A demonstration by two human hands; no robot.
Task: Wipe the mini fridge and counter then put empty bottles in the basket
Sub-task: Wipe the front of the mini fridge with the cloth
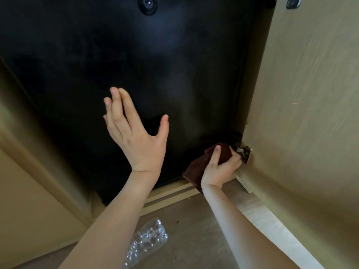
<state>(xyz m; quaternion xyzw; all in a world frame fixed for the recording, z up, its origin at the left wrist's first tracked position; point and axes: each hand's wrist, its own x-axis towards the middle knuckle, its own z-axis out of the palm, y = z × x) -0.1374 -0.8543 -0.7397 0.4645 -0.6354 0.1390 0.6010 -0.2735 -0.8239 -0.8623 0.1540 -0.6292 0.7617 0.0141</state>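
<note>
The black mini fridge (136, 55) fills the upper middle of the view, its door shut, set inside a beige cabinet. My left hand (136, 131) is open with fingers spread, held flat in front of the fridge door. My right hand (219, 167) grips a dark brown cloth (196, 167) pressed at the fridge's lower right corner, beside a metal hinge (244, 152). A crumpled clear plastic bottle (147, 241) lies on the floor below my left forearm.
An open beige cabinet door (310, 113) stands at the right, close to my right hand. A beige cabinet panel (29, 191) flanks the left. The wooden floor (194, 230) has small crumbs. A round black knob (148, 3) sits at the fridge's top.
</note>
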